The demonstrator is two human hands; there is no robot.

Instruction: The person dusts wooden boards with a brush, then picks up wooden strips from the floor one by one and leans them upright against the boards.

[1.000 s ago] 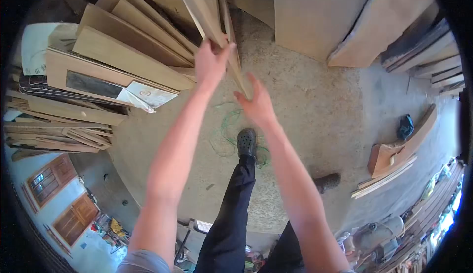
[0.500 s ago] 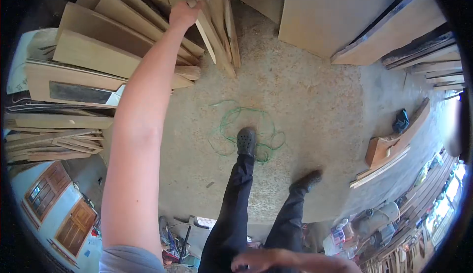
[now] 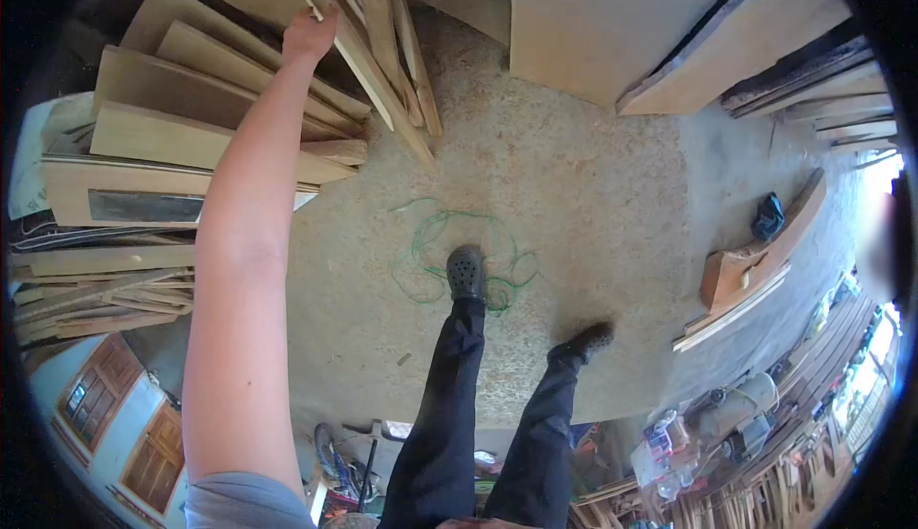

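My left hand (image 3: 311,36) reaches out at the upper left, its fingers closed around the edge of a long, narrow wooden board (image 3: 368,85). The board leans at a slant, with its lower end near the floor. Just right of it, several rough planks (image 3: 382,13) lean close together. Wide wooden panels (image 3: 182,85) stand stacked left of the hand. Only a sliver of my right hand (image 3: 478,523) shows at the bottom edge, in front of my legs, with its fingers hidden.
Tangled green string (image 3: 512,233) lies on the concrete floor around my front shoe (image 3: 466,271). Large panels (image 3: 583,32) lean at the upper right. A curved wooden piece (image 3: 798,218) and a dark bag (image 3: 768,216) lie to the right. Machinery and cut wood are at lower right.
My left hand has moved left, and the board's upper part tilts further left with it. My right hand has dropped almost out of view. The whole view has shifted slightly.
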